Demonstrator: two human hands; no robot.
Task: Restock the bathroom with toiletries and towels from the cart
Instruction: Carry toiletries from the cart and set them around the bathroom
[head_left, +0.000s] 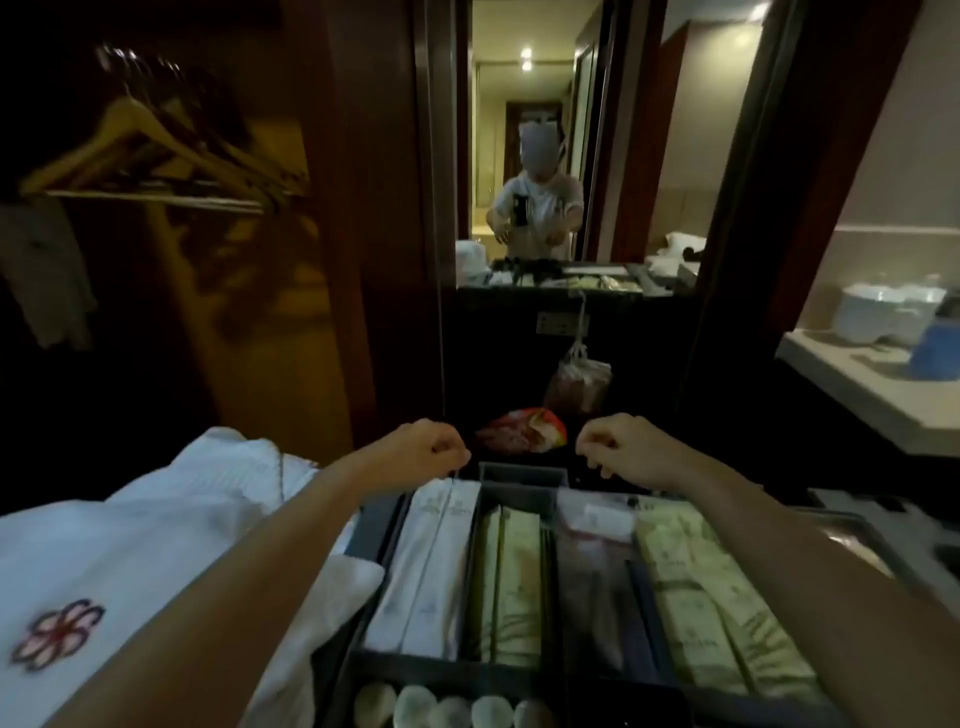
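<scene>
The cart's dark tray (519, 496) lies below me, split into compartments. White toiletry packets (431, 566) fill the left one, pale green packets (511, 577) the one beside it, and more green packets (711, 587) the right one. Round white items (452, 709) line the near row. A white towel with a flower logo (130, 545) is piled at the left. My left hand (426, 449) and my right hand (618, 447) hover over the tray's far edge, fingers curled closed; nothing shows in either.
A mirror (540, 156) ahead reflects a person and the cart. Wooden hangers (150, 150) hang in an open closet at left. A counter (857, 374) with white cups and a blue item stands at right. Plastic bags (524, 431) hang beyond the cart.
</scene>
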